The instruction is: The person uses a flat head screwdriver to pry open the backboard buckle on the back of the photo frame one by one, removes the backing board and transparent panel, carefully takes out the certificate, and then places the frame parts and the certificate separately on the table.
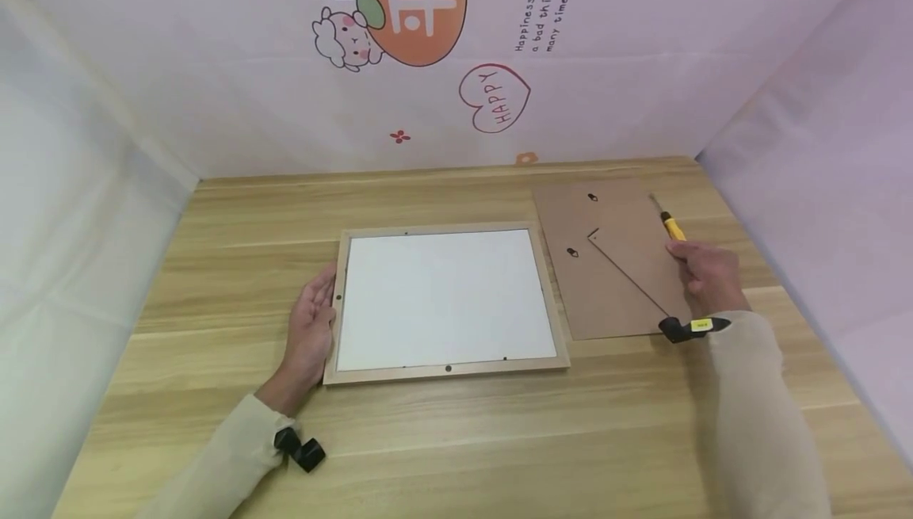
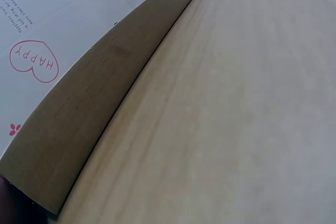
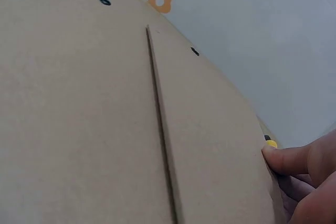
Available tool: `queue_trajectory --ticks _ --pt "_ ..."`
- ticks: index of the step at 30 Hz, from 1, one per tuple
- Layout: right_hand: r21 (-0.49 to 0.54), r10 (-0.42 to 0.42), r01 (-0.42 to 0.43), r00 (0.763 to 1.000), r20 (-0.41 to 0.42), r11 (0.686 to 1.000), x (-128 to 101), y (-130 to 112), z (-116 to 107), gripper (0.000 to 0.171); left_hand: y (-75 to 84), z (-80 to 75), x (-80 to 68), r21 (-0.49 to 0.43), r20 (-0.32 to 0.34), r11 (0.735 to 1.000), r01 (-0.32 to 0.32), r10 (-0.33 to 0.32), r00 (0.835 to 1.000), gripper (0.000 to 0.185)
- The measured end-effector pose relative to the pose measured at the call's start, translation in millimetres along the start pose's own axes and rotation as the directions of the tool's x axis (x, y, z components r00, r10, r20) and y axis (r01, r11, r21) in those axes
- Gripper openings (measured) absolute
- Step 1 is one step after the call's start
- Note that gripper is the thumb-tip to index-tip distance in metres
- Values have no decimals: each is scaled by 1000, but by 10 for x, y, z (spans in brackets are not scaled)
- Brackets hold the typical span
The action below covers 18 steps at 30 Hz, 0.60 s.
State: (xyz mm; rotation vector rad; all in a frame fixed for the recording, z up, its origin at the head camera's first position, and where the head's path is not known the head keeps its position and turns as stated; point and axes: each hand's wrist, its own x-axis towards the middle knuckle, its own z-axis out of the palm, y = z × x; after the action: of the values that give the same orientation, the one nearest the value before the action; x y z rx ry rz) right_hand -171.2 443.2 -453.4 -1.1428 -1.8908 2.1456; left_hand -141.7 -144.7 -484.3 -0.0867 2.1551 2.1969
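Note:
A light wooden picture frame (image 1: 447,371) with a white sheet inside lies flat in the middle of the table; its side edge (image 2: 105,103) fills the left wrist view. My left hand (image 1: 319,301) rests with straight fingers against the frame's left edge. To the right lies a brown backing board (image 1: 595,289) with a folded stand flap (image 1: 642,265) and two small black hangers. My right hand (image 1: 686,261) sits on the board's right side, fingers curled round a yellow-handled screwdriver (image 1: 670,225). In the right wrist view, the thumb (image 3: 289,158) presses beside the yellow handle (image 3: 271,143) at the flap's (image 3: 210,129) edge.
The wooden table (image 1: 456,440) is enclosed by white fabric walls on three sides, with an orange cartoon sticker and a "HAPPY" heart (image 1: 495,99) on the back wall. Bare tabletop (image 2: 236,119) stretches in front of the frame and to its left.

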Motion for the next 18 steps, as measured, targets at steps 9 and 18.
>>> queue_trajectory --ticks 9,18 --pt "-392 -172 100 973 -152 914 5 48 69 21 -9 -20 -31 -23 -6 1000 -4 3 1000 62" --pt "-241 -156 105 966 -205 965 -43 57 120 30 -18 -17 -34 -12 -7 1000 -8 8 1000 64"
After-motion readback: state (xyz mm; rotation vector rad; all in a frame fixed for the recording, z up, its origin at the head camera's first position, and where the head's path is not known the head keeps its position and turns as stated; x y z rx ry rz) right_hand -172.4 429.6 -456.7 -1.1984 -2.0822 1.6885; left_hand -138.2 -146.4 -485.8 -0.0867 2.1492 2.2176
